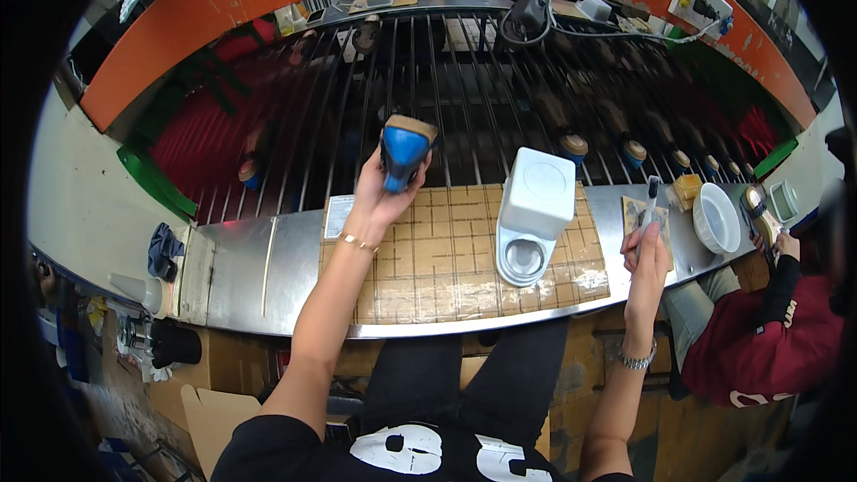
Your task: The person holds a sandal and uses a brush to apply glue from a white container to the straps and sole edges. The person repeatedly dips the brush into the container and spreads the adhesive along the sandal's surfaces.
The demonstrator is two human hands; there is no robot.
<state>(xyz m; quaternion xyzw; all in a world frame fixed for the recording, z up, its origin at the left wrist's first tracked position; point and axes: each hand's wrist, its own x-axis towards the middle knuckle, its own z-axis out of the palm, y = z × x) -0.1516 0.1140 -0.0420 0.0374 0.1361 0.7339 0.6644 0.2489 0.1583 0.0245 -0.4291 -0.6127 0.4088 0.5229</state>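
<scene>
My left hand point(379, 196) is closed around a blue shoe last point(406, 150) with a tan sole piece on its end, raised over the near edge of the rod rack. Part of the last is hidden by my fingers. On the right, my right hand point(650, 259) grips a small brush point(653, 201) by its pale handle, the dark head pointing up. A white box-shaped dispenser point(538, 187) with a round cup point(524, 257) at its front stands between my hands on a taped cardboard sheet point(428, 277). Behind my right hand lies a stained board point(631, 211).
Across the bench runs a rack of metal rods point(446, 98) carrying several more lasts point(573, 145). A white bowl point(716, 219) and a yellowish block point(686, 189) sit at the right. A co-worker in a maroon top point(759, 339) works close by. A cable with an adapter point(533, 7) hangs over the orange frame.
</scene>
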